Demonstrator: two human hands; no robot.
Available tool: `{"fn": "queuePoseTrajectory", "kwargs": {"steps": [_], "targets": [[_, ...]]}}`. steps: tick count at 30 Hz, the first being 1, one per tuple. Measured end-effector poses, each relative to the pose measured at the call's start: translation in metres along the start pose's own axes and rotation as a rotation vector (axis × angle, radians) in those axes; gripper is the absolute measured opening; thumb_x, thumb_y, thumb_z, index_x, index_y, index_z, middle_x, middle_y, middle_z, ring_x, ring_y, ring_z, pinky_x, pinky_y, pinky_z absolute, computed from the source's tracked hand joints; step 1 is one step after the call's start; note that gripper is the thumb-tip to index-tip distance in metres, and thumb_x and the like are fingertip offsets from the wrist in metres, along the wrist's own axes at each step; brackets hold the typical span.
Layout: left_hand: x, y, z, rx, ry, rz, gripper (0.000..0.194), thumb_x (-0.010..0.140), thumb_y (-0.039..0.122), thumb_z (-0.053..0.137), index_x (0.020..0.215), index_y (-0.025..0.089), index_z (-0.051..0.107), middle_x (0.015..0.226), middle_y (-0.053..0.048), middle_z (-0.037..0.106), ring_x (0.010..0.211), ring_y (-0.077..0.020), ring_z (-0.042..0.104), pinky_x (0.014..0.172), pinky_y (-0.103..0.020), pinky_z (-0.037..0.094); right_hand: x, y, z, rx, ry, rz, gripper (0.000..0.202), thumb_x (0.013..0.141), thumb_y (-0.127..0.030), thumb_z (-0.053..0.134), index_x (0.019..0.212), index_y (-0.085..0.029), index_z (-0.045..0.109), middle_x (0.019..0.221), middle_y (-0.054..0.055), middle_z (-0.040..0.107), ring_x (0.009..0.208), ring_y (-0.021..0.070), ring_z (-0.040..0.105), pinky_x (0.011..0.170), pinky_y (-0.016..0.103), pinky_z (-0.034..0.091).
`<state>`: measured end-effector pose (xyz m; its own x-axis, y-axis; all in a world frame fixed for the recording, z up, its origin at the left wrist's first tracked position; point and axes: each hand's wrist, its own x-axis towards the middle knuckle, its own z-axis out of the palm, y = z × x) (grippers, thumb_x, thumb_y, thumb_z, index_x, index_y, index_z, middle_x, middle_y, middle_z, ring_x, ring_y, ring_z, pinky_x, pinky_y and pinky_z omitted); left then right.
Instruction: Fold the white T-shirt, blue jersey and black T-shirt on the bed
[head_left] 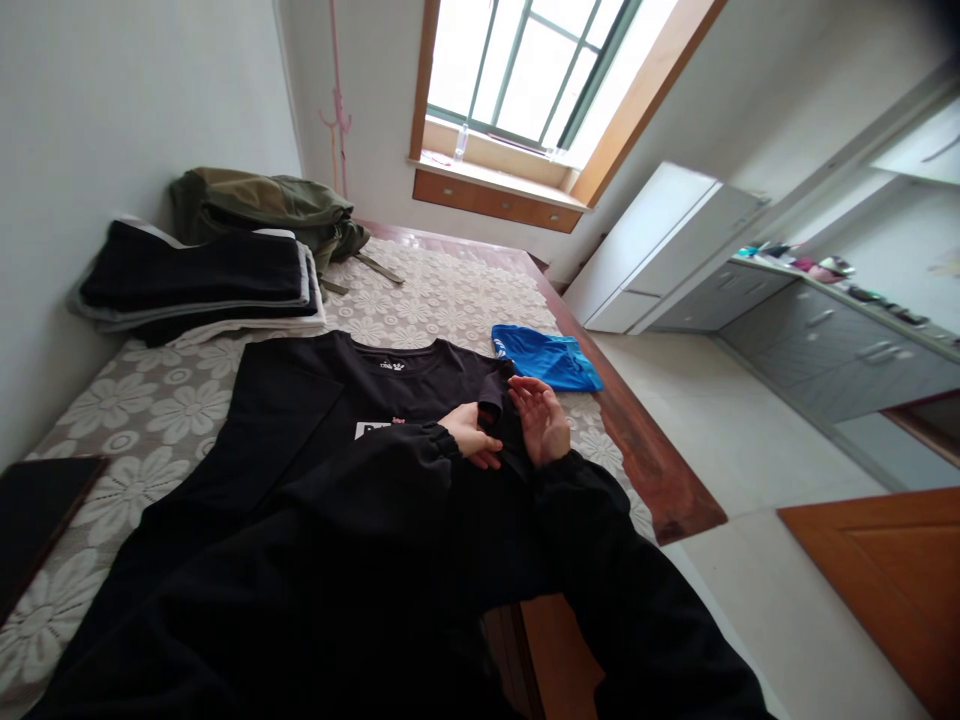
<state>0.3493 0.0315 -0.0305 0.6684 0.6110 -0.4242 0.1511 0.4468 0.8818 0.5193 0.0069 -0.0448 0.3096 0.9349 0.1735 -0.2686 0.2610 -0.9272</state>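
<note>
A black T-shirt [397, 385] lies spread face up on the table, its neckline toward the far side. A white printed label [373, 430] shows on its chest, partly covered by my left sleeve. My left hand [472, 435] is closed at the shirt's right side, its fingers bent against the dark cloth near the sleeve. Just to the right, my right hand [541, 420] has its palm turned inward and its fingers stretched out, fingertips against the outer edge of that sleeve. Folded blue cloth [547, 360] rests beyond my right hand.
A lace tablecloth [135, 465] covers the wooden table [660, 480]. At the far left are a stack of folded clothes [202, 275] and an olive backpack [262, 205]. A dark flat object [41, 510] lies at the left edge. A white fridge [660, 240] stands beyond the table.
</note>
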Motion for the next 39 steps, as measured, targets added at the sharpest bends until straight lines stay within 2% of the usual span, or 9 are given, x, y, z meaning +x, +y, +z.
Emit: {"fn": "queuePoseTrajectory", "kwargs": {"steps": [6,10,13,16,19,21,26,29,39], "targets": [[0.004,0.001,-0.002,0.012,0.296,0.155,0.064,0.083,0.031,0.080,0.133,0.020,0.041,0.093,-0.004,0.071,0.075,-0.0228,0.075,0.057,-0.034,0.064,-0.005,0.004,0.007,-0.198,-0.045,-0.116,0.031,0.093,-0.054,0.056,0.105,-0.028,0.069,0.122,0.006,0.071,0.128,0.0266,0.060,0.117,0.049,0.043],[0.001,0.003,-0.010,0.173,0.470,0.270,0.061,0.083,0.021,0.072,0.138,0.022,0.045,0.078,0.002,0.069,0.066,-0.0192,0.072,0.067,-0.032,0.063,-0.007,0.004,0.007,-0.409,-0.099,-0.177,0.033,0.095,-0.054,0.051,0.108,-0.028,0.068,0.121,0.006,0.070,0.123,0.0271,0.061,0.109,0.047,0.049],[-0.005,0.006,-0.016,0.422,0.592,0.372,0.066,0.078,0.016,0.070,0.141,0.025,0.050,0.062,0.008,0.061,0.061,-0.0182,0.068,0.075,-0.030,0.059,-0.008,0.004,0.004,-0.649,-0.023,-0.230,0.022,0.092,-0.043,0.057,0.100,-0.026,0.067,0.102,0.006,0.071,0.100,0.0263,0.066,0.096,0.045,0.053],[-0.008,0.007,-0.018,0.528,0.567,0.448,0.061,0.080,0.014,0.063,0.140,0.027,0.057,0.059,0.008,0.059,0.057,-0.0161,0.065,0.071,-0.026,0.056,-0.007,0.007,0.002,-0.867,0.010,-0.267,0.016,0.088,-0.031,0.057,0.099,-0.024,0.065,0.095,0.007,0.068,0.091,0.0261,0.064,0.090,0.045,0.054],[-0.005,0.006,-0.019,0.492,0.460,0.472,0.040,0.086,0.016,0.058,0.122,0.025,0.071,0.068,0.004,0.067,0.054,-0.0134,0.064,0.062,-0.023,0.056,-0.006,0.011,0.002,-1.036,-0.144,-0.292,0.029,0.087,-0.025,0.054,0.114,-0.023,0.065,0.117,0.011,0.067,0.112,0.0292,0.062,0.102,0.048,0.050],[-0.002,0.005,-0.020,0.475,0.477,0.452,0.032,0.088,0.017,0.057,0.112,0.023,0.077,0.074,0.002,0.072,0.055,-0.0132,0.065,0.060,-0.023,0.056,-0.006,0.015,0.002,-1.137,-0.249,-0.304,0.039,0.089,-0.026,0.053,0.126,-0.023,0.062,0.136,0.013,0.062,0.131,0.0301,0.054,0.115,0.050,0.041],[-0.002,0.007,-0.022,0.524,0.611,0.417,0.036,0.081,0.010,0.060,0.108,0.022,0.081,0.085,-0.002,0.079,0.075,-0.0181,0.073,0.083,-0.029,0.060,-0.010,0.027,0.004,-1.358,-0.376,-0.298,0.055,0.099,-0.034,0.045,0.153,-0.027,0.045,0.163,0.007,0.042,0.156,0.0290,0.026,0.128,0.054,0.019],[-0.003,0.008,-0.023,0.547,0.639,0.421,0.037,0.077,0.007,0.061,0.104,0.022,0.082,0.093,-0.004,0.080,0.088,-0.0210,0.074,0.096,-0.033,0.057,-0.009,0.029,0.004,-1.443,-0.401,-0.288,0.058,0.100,-0.038,0.044,0.158,-0.029,0.041,0.167,0.005,0.035,0.159,0.0318,0.015,0.128,0.059,0.015],[0.003,0.002,-0.021,0.618,0.642,0.469,0.038,0.077,0.012,0.065,0.112,0.021,0.076,0.118,-0.007,0.074,0.109,-0.0241,0.070,0.104,-0.036,0.053,0.001,0.023,-0.002,-1.495,-0.505,-0.275,0.059,0.101,-0.037,0.044,0.159,-0.030,0.040,0.169,0.003,0.030,0.158,0.0303,0.021,0.127,0.056,0.019]]}}
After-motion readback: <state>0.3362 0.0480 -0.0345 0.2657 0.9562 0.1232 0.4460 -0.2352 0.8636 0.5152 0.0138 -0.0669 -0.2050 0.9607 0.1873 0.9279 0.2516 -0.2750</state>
